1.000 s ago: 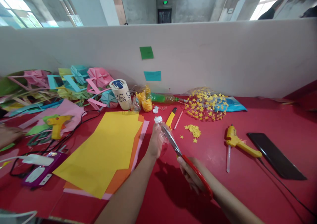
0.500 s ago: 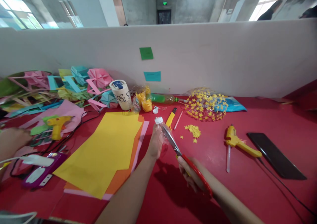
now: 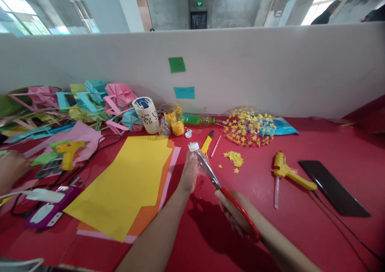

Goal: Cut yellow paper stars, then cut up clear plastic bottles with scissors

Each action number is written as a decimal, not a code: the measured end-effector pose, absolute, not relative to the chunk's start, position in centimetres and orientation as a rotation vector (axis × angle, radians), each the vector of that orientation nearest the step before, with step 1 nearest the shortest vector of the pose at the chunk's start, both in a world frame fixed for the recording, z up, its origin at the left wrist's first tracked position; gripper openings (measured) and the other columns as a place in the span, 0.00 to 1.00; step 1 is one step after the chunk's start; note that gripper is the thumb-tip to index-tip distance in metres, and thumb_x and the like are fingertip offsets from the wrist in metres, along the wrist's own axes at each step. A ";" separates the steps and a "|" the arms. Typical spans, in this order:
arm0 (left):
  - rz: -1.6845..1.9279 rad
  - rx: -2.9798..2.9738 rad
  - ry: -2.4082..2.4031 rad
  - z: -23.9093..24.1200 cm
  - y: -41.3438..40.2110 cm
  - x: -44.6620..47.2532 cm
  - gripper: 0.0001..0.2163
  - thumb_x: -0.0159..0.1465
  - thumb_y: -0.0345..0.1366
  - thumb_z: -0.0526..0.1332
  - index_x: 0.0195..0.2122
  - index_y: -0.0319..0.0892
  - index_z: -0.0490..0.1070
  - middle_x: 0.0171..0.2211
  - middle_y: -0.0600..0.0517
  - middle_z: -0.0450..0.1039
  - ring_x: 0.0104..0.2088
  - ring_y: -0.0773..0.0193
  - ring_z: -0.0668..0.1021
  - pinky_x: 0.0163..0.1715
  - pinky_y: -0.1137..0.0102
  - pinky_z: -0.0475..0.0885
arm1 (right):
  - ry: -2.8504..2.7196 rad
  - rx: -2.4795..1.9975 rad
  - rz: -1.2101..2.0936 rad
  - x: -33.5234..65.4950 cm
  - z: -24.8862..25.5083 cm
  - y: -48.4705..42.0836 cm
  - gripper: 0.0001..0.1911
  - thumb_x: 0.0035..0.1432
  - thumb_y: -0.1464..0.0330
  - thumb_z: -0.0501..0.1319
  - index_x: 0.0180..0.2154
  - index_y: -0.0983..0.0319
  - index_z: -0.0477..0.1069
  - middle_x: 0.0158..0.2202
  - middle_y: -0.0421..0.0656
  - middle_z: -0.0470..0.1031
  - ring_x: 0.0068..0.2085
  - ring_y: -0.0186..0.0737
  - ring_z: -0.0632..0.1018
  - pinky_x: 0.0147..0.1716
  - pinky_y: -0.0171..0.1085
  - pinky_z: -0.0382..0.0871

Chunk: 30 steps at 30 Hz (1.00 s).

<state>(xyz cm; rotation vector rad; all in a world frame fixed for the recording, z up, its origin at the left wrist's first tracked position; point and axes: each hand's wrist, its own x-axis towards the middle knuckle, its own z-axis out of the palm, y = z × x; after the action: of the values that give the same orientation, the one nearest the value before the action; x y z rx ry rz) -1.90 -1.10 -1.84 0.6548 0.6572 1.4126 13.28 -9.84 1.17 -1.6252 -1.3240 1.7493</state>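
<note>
Head view: gripping a small clear bottle [image 3: 198, 162] in the left hand [image 3: 189, 176] above the red table [image 3: 285, 232], near yellow paper [image 3: 129, 179]; clasping red scissors [image 3: 224, 194] in the right hand [image 3: 232, 215], laying the blades across the bottle

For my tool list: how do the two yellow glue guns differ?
The left glue gun lies on pink and green paper; the right glue gun lies on the bare red table. The left one is near another person's hand; the right one is beside a black tablet. Both are yellow.
</note>
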 end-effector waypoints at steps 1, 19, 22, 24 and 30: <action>1.415 0.669 0.665 -1.8 -1.1 -2.0 0.14 0.59 0.46 0.65 0.42 0.44 0.69 0.41 0.51 0.74 0.45 0.60 0.76 0.48 0.65 0.69 | -1.328 -1.628 1.752 13.3 1.2 -9.8 0.32 0.50 0.35 0.52 0.22 0.58 0.56 0.09 0.29 0.54 0.08 0.26 0.58 0.07 0.27 0.54; 1.448 0.295 0.662 -1.1 0.1 -4.0 0.13 0.61 0.46 0.64 0.41 0.43 0.71 0.35 0.50 0.78 0.37 0.61 0.81 0.41 0.65 0.75 | -1.418 -1.459 1.837 14.2 0.2 -9.5 0.32 0.55 0.37 0.50 0.26 0.59 0.61 0.11 0.29 0.57 0.11 0.27 0.63 0.18 0.31 0.64; 1.445 0.236 0.626 -0.9 0.3 -4.8 0.11 0.60 0.39 0.65 0.42 0.42 0.71 0.37 0.49 0.78 0.39 0.60 0.81 0.42 0.64 0.76 | -1.626 -1.396 1.636 15.3 1.3 -9.3 0.32 0.56 0.37 0.52 0.26 0.59 0.59 0.15 0.32 0.61 0.17 0.29 0.65 0.22 0.31 0.61; 1.417 0.214 0.634 -0.9 0.3 -5.1 0.11 0.59 0.36 0.64 0.42 0.41 0.72 0.38 0.48 0.79 0.40 0.58 0.81 0.43 0.63 0.76 | -1.760 -1.440 1.530 16.1 2.1 -9.1 0.32 0.56 0.37 0.52 0.27 0.59 0.58 0.18 0.34 0.63 0.20 0.31 0.66 0.21 0.31 0.57; 1.430 0.175 0.615 -1.6 0.6 -5.4 0.12 0.60 0.36 0.64 0.44 0.41 0.71 0.40 0.45 0.78 0.45 0.54 0.81 0.41 0.64 0.78 | -1.943 -1.501 1.575 17.2 2.6 -9.0 0.29 0.58 0.41 0.57 0.26 0.60 0.57 0.22 0.36 0.61 0.23 0.31 0.64 0.20 0.30 0.53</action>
<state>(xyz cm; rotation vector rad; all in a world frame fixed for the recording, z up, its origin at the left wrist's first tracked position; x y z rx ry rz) -5.39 0.62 -1.61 0.1749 0.6152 1.4303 17.20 -9.04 2.64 -1.5009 -1.9427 1.5746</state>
